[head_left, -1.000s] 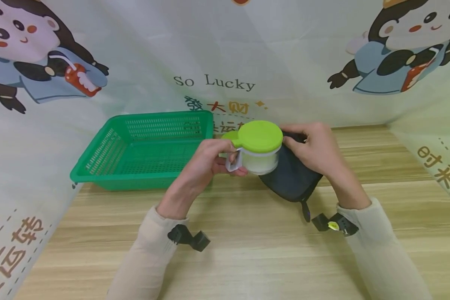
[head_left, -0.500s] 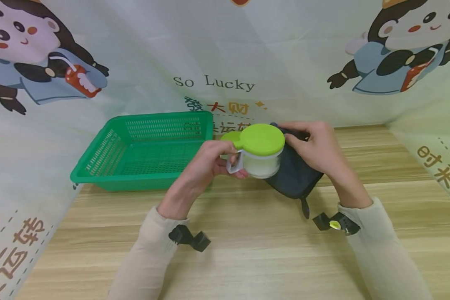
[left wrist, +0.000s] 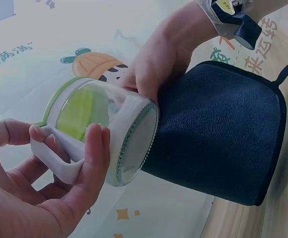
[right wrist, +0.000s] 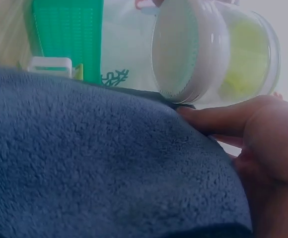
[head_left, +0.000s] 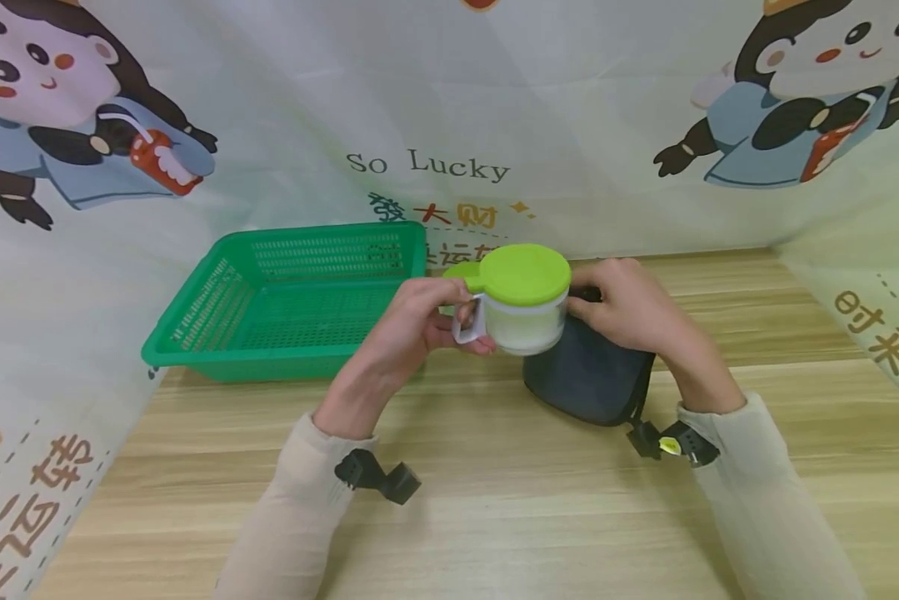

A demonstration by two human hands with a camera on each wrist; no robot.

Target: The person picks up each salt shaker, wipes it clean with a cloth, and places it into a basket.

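Observation:
In the head view, a clear glass seasoning jar (head_left: 526,327) with a bright green lid (head_left: 526,273) is held above the table. My left hand (head_left: 428,310) grips its white side handle (left wrist: 59,154); the jar tilts, base toward the cloth. White contents show through the glass. My right hand (head_left: 627,304) pinches the top edge of a dark blue-grey cleaning cloth (head_left: 590,379), which hangs down beside the jar. The cloth has dark edging and a hanging loop (left wrist: 285,72). In the right wrist view the thumb (right wrist: 218,118) lies over the cloth's edge, near the jar's base.
A green plastic basket (head_left: 269,363) stands on the wooden table (head_left: 479,517) at the back left, against a printed backdrop (head_left: 569,125). In the right wrist view, a white handle-like piece (right wrist: 49,62) with a bit of green shows beyond the cloth.
My right hand has shifted slightly, its fingers drawing in closer to the jar, and the cloth now hangs lower and straighter. The left hand and jar have barely moved.

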